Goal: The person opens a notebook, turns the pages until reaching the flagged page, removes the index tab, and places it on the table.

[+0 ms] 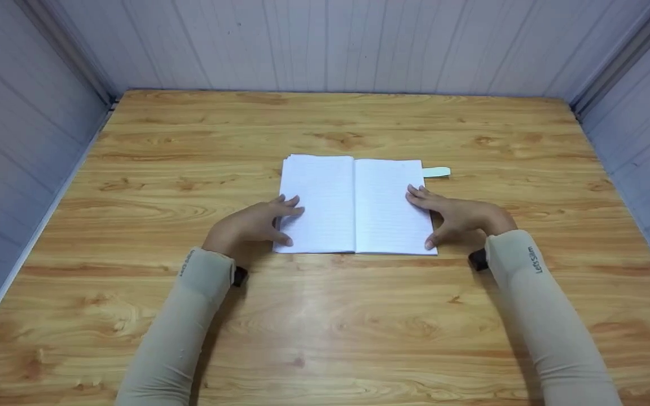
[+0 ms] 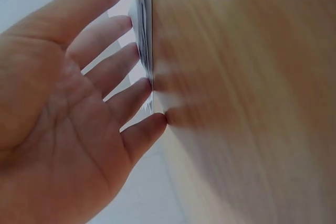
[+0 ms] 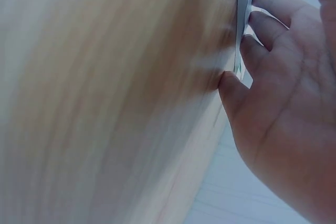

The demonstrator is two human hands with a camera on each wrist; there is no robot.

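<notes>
As hands (image 1: pixel 253 224) (image 1: pixel 460 216) touch notebook (image 1: pixel 328 203), pale strip (image 1: pixel 438 172), table (image 1: pixel 336 332), walls (image 1: pixel 353 45)

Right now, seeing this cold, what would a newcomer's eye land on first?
Probably the open lined notebook, bright white in mid-table against the wood-grain tabletop. Then the two hands framing it: left hand at the left page's outer edge, right hand at the right's. A pale tab juts out past the right page, near its far corner.
</notes>
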